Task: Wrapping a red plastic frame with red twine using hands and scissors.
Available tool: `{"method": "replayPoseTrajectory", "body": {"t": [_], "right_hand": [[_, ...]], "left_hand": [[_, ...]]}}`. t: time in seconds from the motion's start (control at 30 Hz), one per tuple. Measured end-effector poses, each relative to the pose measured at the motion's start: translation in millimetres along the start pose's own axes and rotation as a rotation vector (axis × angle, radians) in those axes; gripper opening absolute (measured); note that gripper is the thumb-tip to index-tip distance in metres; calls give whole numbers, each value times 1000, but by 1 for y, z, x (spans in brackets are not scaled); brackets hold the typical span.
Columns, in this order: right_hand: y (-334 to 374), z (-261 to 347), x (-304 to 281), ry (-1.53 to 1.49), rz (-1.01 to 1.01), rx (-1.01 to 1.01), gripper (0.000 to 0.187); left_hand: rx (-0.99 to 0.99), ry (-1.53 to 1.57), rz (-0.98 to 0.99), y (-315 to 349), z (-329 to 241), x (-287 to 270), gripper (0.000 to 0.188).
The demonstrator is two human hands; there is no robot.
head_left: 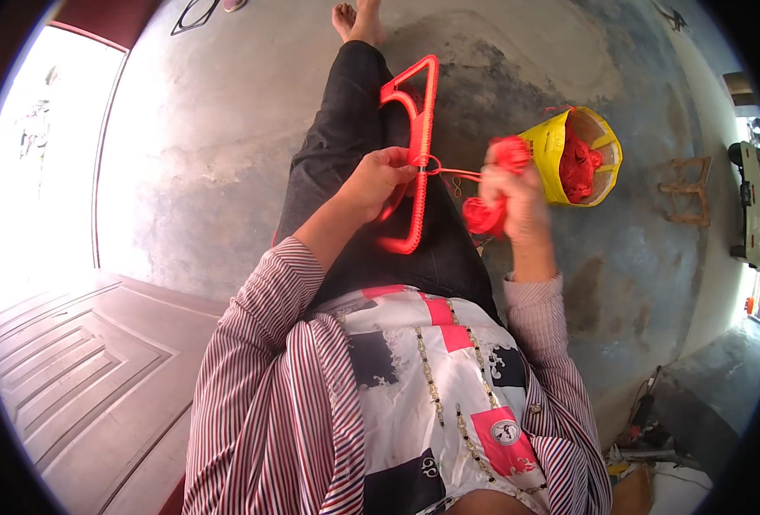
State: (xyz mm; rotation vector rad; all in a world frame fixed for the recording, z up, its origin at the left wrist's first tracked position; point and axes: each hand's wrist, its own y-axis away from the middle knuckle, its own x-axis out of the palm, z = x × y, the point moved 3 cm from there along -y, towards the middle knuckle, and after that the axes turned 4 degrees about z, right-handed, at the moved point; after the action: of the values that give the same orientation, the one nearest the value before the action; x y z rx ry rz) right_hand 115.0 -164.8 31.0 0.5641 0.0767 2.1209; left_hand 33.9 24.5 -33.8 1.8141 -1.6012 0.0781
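- Red cord-wrapped frame (420,210) over our lap (440,268), pinched by our L hand (373,183): might twist if grip's weak.
- Red yarn bundle (485,218), clutched in our R hand (520,197) (blurry): may unravel if dropped.
- Yarn strand (460,173): poss. slips w/ slack.

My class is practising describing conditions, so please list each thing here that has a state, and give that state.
Left hand: closed on the frame
Right hand: closed around the bundle, blurred
Red frame: held over the lap
Red cord: drawn nearly straight between frame and right hand
Red bundle: gripped, loosely bunched
Yellow container: open, red material inside
Doorway: open, bright
Striped shirt: worn open
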Motion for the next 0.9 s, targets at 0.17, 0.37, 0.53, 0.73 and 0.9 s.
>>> {"method": "replayPoseTrajectory", "body": {"t": [0.17,0.37,0.53,0.73,0.9], "right_hand": [[52,53,38,-346,178,-108,14],[53,70,48,-527,194,-127,20],[49,85,48,-331,758,-253,31],[6,16,19,1084,486,-238,28],[-12,-52,37,965,254,-85,30]], "left_hand": [[-42,-97,-37,-11,8,-3,18],[562,-871,-366,18,-25,28,33],[625,-791,-76,40,-46,62,26],[520,-876,-480,32,-60,1,13],[-16,-901,-303,35,0,1,26]]}}
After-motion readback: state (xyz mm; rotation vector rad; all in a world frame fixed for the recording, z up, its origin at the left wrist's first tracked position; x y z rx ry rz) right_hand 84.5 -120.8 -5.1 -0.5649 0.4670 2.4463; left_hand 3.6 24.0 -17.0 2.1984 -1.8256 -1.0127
